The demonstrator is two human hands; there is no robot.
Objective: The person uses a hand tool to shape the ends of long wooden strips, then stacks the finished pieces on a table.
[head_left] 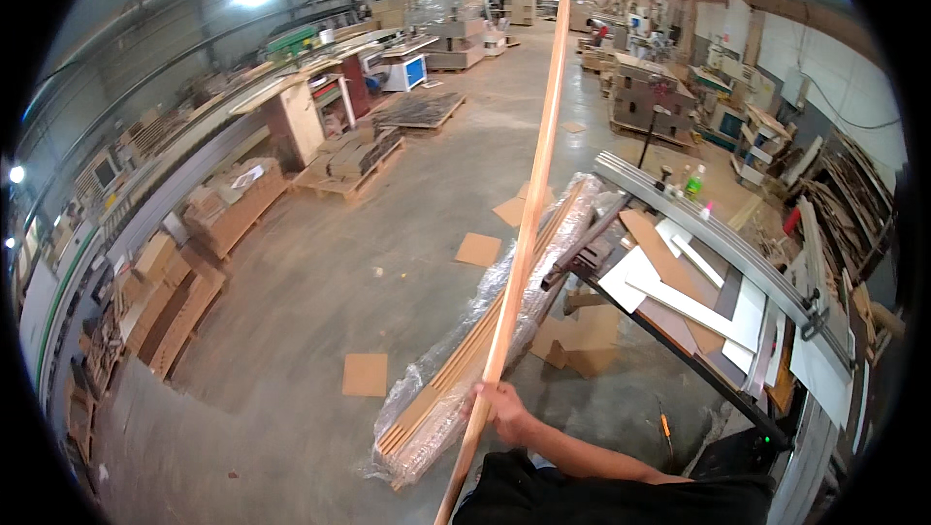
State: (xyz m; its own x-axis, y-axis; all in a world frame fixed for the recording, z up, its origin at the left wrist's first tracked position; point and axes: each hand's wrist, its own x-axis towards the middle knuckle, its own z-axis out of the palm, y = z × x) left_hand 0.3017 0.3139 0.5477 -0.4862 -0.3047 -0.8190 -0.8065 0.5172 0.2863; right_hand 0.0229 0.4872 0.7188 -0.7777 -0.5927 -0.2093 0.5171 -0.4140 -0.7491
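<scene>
Head view, looking down past my dark shirt: my right hand [502, 407] is wrapped tight round a long wooden strip [529, 215], fingers closed about it near its lower end, and my forearm comes in from the lower right. My left hand is nowhere in the picture, so I cannot say what it is doing. The strip runs from the bottom edge of the frame, just below my grip, steeply up and away and slightly rightward, its far end leaving the frame at the top; nearly all its length lies beyond my hand, so the weight hangs far out ahead of the grip (a long lever on one fist). Just beneath and to the left of my hand lies a plastic-wrapped bundle of similar strips [465, 360] on the concrete floor [320, 273], its long axis almost parallel to the strip I hold. Close on my right stands a saw table [718, 239] with a grey rail along its far side, pale offcut boards [679, 297] heaped on it and cardboard pieces [577, 336] below its near corner. Room is tight on that side; to the left and ahead the floor is open, with only a few flat cardboard squares. Farther off stand loaded pallets [349, 161], and machines along the left wall.
</scene>
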